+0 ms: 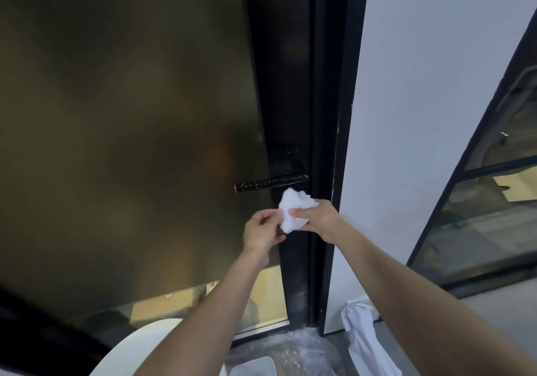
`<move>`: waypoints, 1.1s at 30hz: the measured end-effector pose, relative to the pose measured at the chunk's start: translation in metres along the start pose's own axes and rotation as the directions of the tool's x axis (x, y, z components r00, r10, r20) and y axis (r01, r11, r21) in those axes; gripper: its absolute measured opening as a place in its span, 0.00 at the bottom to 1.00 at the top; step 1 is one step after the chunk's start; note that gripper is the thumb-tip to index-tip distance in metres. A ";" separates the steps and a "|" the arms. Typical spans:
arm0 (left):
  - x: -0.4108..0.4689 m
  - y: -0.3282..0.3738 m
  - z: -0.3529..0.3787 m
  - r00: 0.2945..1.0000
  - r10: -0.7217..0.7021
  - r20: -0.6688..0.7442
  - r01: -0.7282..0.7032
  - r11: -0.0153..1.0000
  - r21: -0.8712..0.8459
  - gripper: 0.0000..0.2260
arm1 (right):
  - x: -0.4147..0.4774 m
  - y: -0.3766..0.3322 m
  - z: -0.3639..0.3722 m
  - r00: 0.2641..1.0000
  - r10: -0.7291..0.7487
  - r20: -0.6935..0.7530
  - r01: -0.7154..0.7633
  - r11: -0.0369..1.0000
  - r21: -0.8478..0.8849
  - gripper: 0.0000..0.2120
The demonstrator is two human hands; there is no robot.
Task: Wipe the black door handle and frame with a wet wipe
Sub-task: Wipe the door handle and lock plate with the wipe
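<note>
Right hand [318, 218] grips the wet wipe [293, 210], thumb across its front and fingers curled behind. Left hand [261, 231] pinches the wipe's lower left edge with curled fingertips. So 2 hands are on 1 wipe, both closed on it. Wipe: white, crumpled into a loose wad, top corner sticking up. It sits just below the door handle [270, 183], near it but with a thin gap showing, and in front of the black frame [293, 85] of the door leaf. Handle: black glossy lever, horizontal, free end pointing left over the frosted glass panel [130, 114], pivot end at the right on the frame. Pale streaks and speckles run along the lever. The mount above it is shiny, details too dark to tell. Frame: a dull black vertical strip with whitish dusty smears low down. Right of it runs a narrow dark seam, then the outer black jamb [345, 85], then the white wall [421, 85]. Open room: glass to the left of the handle and frame above it are unobstructed. Further right is a black-framed window [494, 201]. At floor level are clear plastic wrap [290, 346], a white bag [360, 335] and a white rounded object [145, 343].
</note>
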State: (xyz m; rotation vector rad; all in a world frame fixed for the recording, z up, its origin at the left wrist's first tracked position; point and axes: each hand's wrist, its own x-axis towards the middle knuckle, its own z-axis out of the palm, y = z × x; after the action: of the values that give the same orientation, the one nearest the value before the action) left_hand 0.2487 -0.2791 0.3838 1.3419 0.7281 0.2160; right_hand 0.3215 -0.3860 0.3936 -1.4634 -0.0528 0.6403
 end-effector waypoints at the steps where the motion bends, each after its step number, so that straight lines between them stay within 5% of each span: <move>1: 0.002 0.000 0.006 0.999 0.019 0.043 -0.018 1.000 -0.018 0.04 | 0.000 -0.001 0.004 1.000 -0.007 0.005 0.007 0.999 -0.043 0.18; 4: 0.008 0.006 0.016 0.997 0.020 0.080 -0.013 0.996 -0.085 0.06 | 0.003 -0.006 0.003 0.999 -0.028 0.033 0.032 0.992 -0.121 0.15; 8: 0.023 0.016 0.012 0.996 0.024 -0.085 -0.035 0.991 -0.127 0.04 | -0.001 -0.020 -0.020 0.996 -0.018 0.090 0.043 0.956 -0.289 0.16; 14: 0.040 0.043 0.036 0.999 -0.025 -0.032 0.011 0.919 -0.395 0.08 | -0.011 -0.062 -0.042 0.954 -0.290 -0.077 0.275 0.947 -0.167 0.08; 22: 0.058 0.043 0.045 0.987 -0.015 0.160 0.103 0.825 -0.556 0.08 | -0.009 -0.078 -0.023 0.818 -0.555 0.150 0.519 0.600 -0.609 0.06; 28: 0.047 0.051 0.025 0.989 0.146 -0.022 -0.132 0.808 -0.575 0.03 | -0.007 -0.085 -0.023 0.830 -0.525 0.192 0.500 0.543 -0.675 0.06; 33: 0.044 0.042 0.051 0.972 0.100 -0.211 -0.190 0.862 -0.470 0.03 | -0.005 -0.089 -0.023 0.832 -0.514 0.208 0.497 0.525 -0.691 0.07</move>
State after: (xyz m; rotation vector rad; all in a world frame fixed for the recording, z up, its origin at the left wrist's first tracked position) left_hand 0.3233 -0.2862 0.4105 0.8952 0.6646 0.6109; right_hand 0.3593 -0.4069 0.4750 -2.0986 -0.7855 0.0804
